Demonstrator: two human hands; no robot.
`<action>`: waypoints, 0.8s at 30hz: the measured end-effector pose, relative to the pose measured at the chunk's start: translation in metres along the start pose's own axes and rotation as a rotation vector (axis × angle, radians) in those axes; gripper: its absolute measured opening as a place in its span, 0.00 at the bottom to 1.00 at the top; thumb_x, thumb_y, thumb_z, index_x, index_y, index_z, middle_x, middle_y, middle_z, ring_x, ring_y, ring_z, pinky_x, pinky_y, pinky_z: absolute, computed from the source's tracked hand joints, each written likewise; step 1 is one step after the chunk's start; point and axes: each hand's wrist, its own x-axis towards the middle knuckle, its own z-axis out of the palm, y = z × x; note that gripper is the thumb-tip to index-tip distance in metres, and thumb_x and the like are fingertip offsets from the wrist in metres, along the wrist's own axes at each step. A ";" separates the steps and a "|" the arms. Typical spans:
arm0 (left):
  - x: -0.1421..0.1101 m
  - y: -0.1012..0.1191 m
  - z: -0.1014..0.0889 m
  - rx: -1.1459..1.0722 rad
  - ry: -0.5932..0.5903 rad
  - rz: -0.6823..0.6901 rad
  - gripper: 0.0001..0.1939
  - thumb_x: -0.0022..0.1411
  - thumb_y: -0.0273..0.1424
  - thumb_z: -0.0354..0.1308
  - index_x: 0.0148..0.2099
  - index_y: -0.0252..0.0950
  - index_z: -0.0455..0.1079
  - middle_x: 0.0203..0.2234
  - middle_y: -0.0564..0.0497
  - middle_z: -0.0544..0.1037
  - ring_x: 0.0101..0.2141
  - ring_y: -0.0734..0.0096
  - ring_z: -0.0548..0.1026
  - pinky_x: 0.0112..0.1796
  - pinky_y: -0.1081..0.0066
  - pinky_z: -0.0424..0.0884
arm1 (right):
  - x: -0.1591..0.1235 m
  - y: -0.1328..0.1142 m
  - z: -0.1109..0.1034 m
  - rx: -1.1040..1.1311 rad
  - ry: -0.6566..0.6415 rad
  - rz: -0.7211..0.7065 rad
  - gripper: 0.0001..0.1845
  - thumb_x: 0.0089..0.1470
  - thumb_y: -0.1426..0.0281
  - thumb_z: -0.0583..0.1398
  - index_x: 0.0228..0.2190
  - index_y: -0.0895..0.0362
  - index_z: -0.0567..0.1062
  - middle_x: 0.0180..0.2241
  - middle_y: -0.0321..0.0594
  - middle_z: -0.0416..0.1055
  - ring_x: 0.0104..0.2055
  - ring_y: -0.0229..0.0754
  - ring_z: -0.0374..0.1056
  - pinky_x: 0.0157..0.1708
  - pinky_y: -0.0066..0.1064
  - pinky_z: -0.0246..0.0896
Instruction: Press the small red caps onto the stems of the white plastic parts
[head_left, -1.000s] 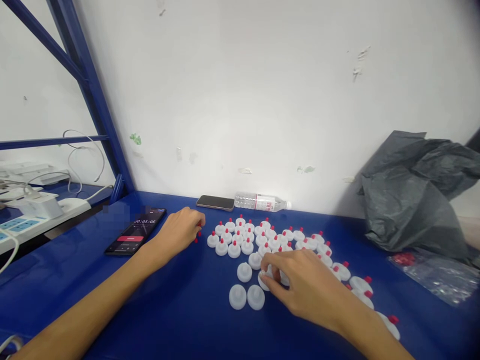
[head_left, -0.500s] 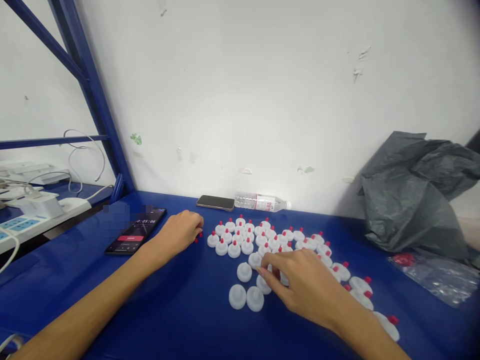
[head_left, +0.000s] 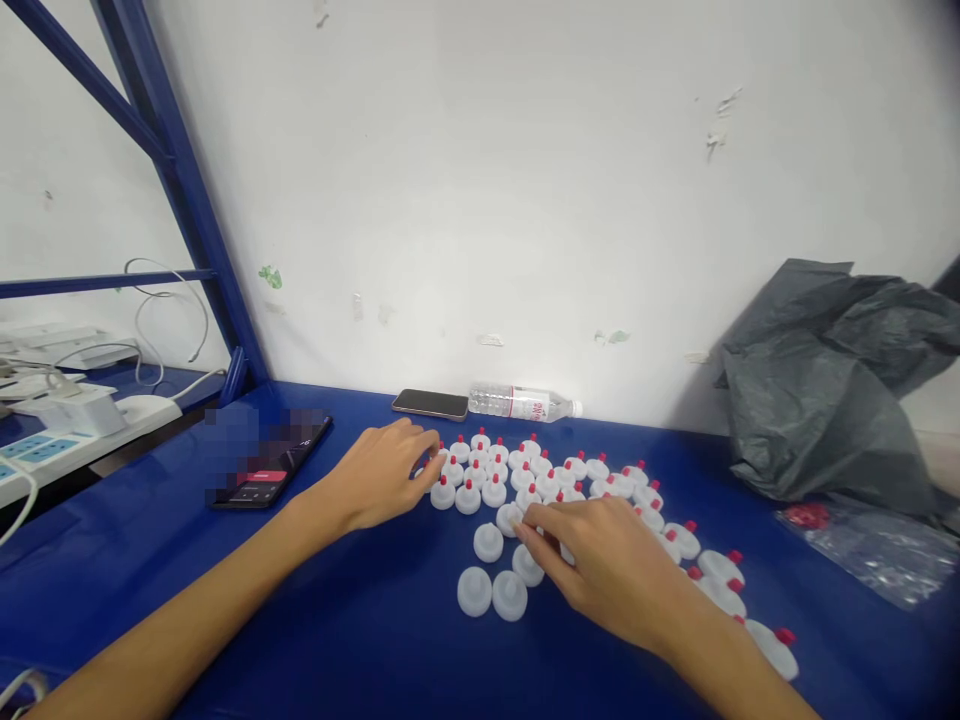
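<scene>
Many white round plastic nozzle caps [head_left: 468, 497] stand on the blue table, most with small red tips. Several near the front have bare white spouts, such as this nozzle cap [head_left: 475, 592]. My right hand [head_left: 600, 560] has its thumb and fingertips closed at the side of one bare white nozzle cap [head_left: 507, 519], steadying it on the table. My left hand [head_left: 386, 475] hovers at the left edge of the group, fingers curled and thumb close to the index finger. Whatever those fingers hold is too small or hidden to name.
Behind the caps lie a phone [head_left: 430, 403] and a clear bottle [head_left: 517, 401] on its side. Another phone [head_left: 274, 465] is at left, near a power strip [head_left: 142, 412]. A grey plastic bag [head_left: 832, 390] and a clear bag [head_left: 885, 550] with red pieces lie right.
My left hand has moved right, from beside the small loose red pieces to the edge of the white nozzle caps. My right hand stays at the same nozzle cap.
</scene>
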 end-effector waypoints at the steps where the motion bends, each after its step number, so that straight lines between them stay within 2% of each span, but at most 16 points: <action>1: -0.001 0.000 0.001 -0.004 -0.002 0.017 0.13 0.71 0.36 0.47 0.40 0.39 0.72 0.32 0.47 0.78 0.36 0.60 0.75 0.34 0.66 0.66 | 0.000 0.000 0.000 -0.002 -0.005 -0.003 0.19 0.69 0.67 0.53 0.24 0.54 0.68 0.20 0.31 0.72 0.19 0.37 0.67 0.24 0.33 0.42; 4: -0.001 -0.003 0.006 -0.015 0.007 0.052 0.09 0.66 0.29 0.51 0.35 0.38 0.71 0.28 0.48 0.77 0.32 0.60 0.75 0.30 0.67 0.64 | 0.000 0.000 0.001 -0.003 -0.013 -0.005 0.20 0.69 0.66 0.52 0.24 0.54 0.68 0.20 0.31 0.71 0.20 0.37 0.67 0.25 0.33 0.43; 6: -0.001 -0.006 0.006 -0.031 0.048 0.062 0.10 0.66 0.27 0.51 0.35 0.38 0.71 0.29 0.47 0.78 0.33 0.60 0.76 0.31 0.67 0.65 | -0.001 -0.001 0.002 0.007 0.012 0.005 0.20 0.70 0.66 0.51 0.26 0.53 0.70 0.22 0.32 0.72 0.23 0.39 0.70 0.25 0.33 0.45; 9: 0.000 -0.008 0.003 -0.075 0.161 0.076 0.12 0.70 0.29 0.48 0.41 0.37 0.74 0.35 0.46 0.80 0.39 0.60 0.77 0.37 0.65 0.69 | -0.002 -0.003 0.001 0.030 0.111 0.020 0.13 0.69 0.66 0.52 0.38 0.50 0.75 0.33 0.33 0.77 0.29 0.41 0.74 0.26 0.33 0.50; 11: -0.001 -0.006 0.001 -0.115 0.238 0.106 0.13 0.73 0.32 0.48 0.46 0.38 0.74 0.39 0.46 0.81 0.42 0.62 0.77 0.41 0.65 0.71 | -0.003 -0.004 0.000 0.045 0.172 0.042 0.12 0.69 0.64 0.53 0.50 0.47 0.73 0.44 0.35 0.78 0.31 0.41 0.75 0.27 0.33 0.56; 13: -0.004 0.001 0.001 -0.169 0.344 0.217 0.11 0.73 0.31 0.49 0.48 0.37 0.73 0.40 0.47 0.82 0.41 0.65 0.77 0.42 0.67 0.72 | -0.003 -0.006 -0.001 0.061 0.198 0.066 0.21 0.68 0.60 0.55 0.60 0.45 0.64 0.52 0.37 0.75 0.32 0.41 0.76 0.29 0.34 0.61; 16: -0.009 0.017 0.006 -0.200 0.553 0.477 0.12 0.69 0.24 0.55 0.52 0.37 0.72 0.39 0.47 0.83 0.37 0.68 0.78 0.38 0.68 0.75 | -0.002 -0.007 0.000 0.071 0.191 0.071 0.37 0.65 0.56 0.59 0.68 0.44 0.50 0.53 0.40 0.75 0.35 0.44 0.77 0.31 0.36 0.67; 18: -0.012 0.028 0.011 -0.170 0.641 0.595 0.15 0.66 0.21 0.56 0.54 0.36 0.71 0.41 0.47 0.83 0.37 0.67 0.79 0.39 0.69 0.77 | -0.002 -0.007 0.002 0.059 0.182 0.054 0.39 0.63 0.56 0.60 0.68 0.45 0.50 0.53 0.39 0.76 0.34 0.45 0.77 0.32 0.37 0.67; 22: -0.015 0.040 0.020 -0.158 0.727 0.709 0.13 0.67 0.22 0.58 0.53 0.31 0.72 0.40 0.44 0.83 0.37 0.66 0.80 0.39 0.69 0.79 | -0.002 -0.003 0.009 0.033 0.249 -0.056 0.21 0.68 0.59 0.56 0.60 0.49 0.65 0.48 0.37 0.79 0.30 0.40 0.76 0.29 0.34 0.63; 24: -0.016 0.041 0.021 -0.132 0.736 0.718 0.13 0.68 0.23 0.57 0.53 0.29 0.72 0.40 0.44 0.83 0.37 0.66 0.80 0.38 0.69 0.79 | -0.002 0.000 0.012 0.025 0.289 -0.101 0.17 0.70 0.59 0.53 0.55 0.52 0.69 0.44 0.36 0.80 0.26 0.38 0.75 0.27 0.33 0.60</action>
